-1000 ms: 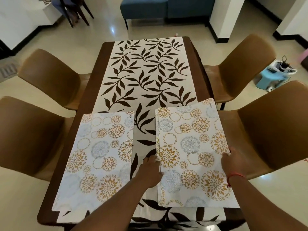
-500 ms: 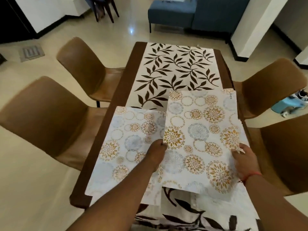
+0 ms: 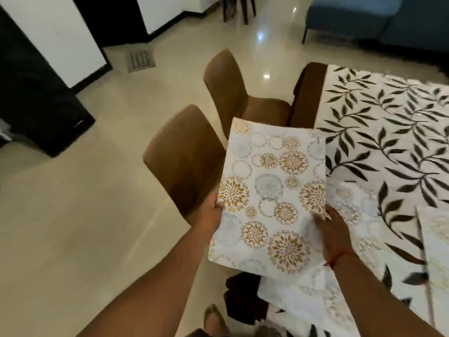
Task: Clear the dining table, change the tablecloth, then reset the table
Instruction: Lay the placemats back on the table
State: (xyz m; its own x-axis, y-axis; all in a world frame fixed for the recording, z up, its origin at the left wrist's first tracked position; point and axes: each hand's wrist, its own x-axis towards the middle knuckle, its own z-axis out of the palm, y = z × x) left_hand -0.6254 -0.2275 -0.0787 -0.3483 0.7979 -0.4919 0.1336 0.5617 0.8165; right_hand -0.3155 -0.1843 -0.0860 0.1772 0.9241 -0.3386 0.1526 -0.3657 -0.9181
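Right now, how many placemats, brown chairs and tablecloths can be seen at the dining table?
Placemats: 3: held placemat gripped by left hand and right hand, flat placemat on the table, edge placemat cut off at right.
Brown chairs: 2: near chair, far chair.
Leaf-print tablecloth: 1.
Total: 6.

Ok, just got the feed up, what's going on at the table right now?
A person is holding a floral placemat up off the table, left hand gripping its left edge and right hand its right edge. It hangs over the table's near corner, in front of two brown chairs. The leaf-print tablecloth is already spread, with another placemat lying on it beneath the right hand.
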